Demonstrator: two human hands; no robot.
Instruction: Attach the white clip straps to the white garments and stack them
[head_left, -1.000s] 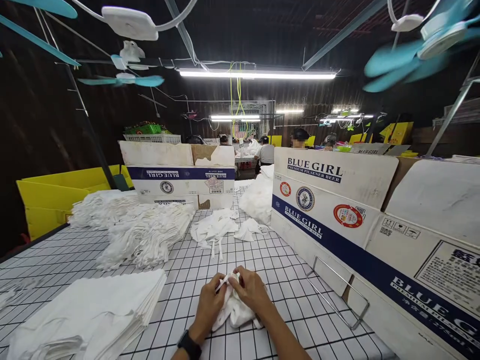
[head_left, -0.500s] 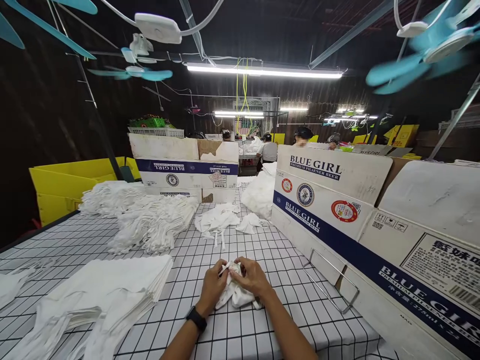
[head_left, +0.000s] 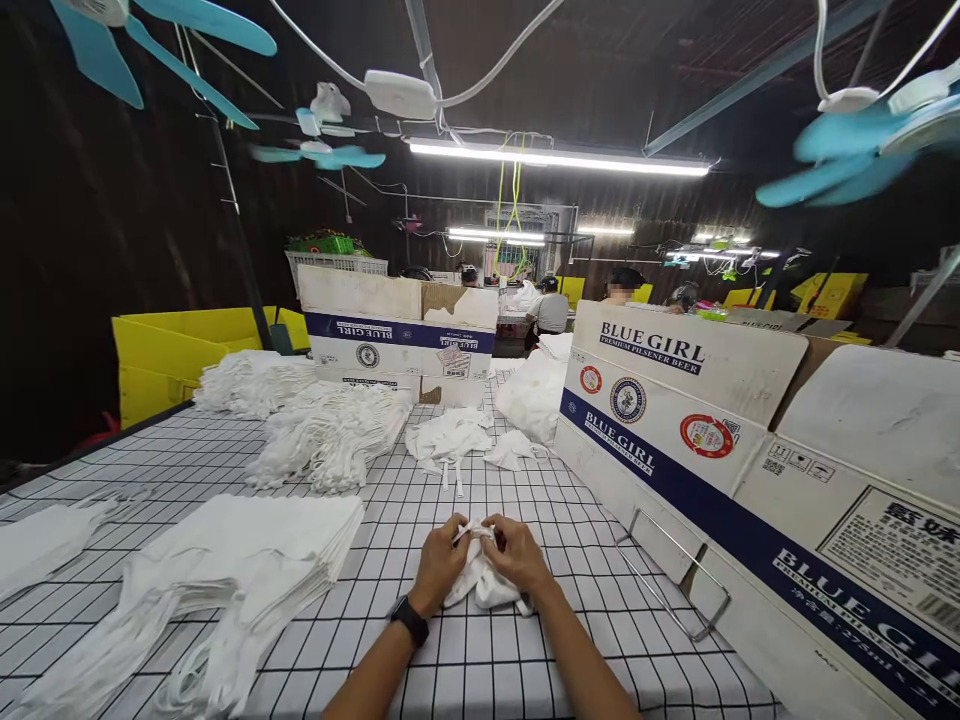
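My left hand [head_left: 444, 558] and my right hand [head_left: 519, 554] pinch the upper part of a bunched white cloth piece [head_left: 484, 583] between them. Its lower folds hang down onto the checked tablecloth [head_left: 390, 620]. Fingers of both hands are closed on the fabric, and the fingertips are partly hidden in it. Left of my hands lies a neat stack of flat white cloth pieces with straps [head_left: 247, 550]. Beyond the hands, a loose white cloth piece [head_left: 450, 437] with two straps lies spread out, beside a smaller white piece [head_left: 511, 450].
Piles of white cloth [head_left: 337, 435] stand at the back left. A cardboard box wall [head_left: 397, 335] borders the far side, and another cardboard box [head_left: 675, 440] runs along the right. A metal wire frame [head_left: 671, 580] leans there. Fans [head_left: 322, 153] hang overhead; people sit farther back.
The view has turned slightly left, so the scene sits farther right. Both hands keep hold of the white cloth, with its top edge spread a little between the fingers.
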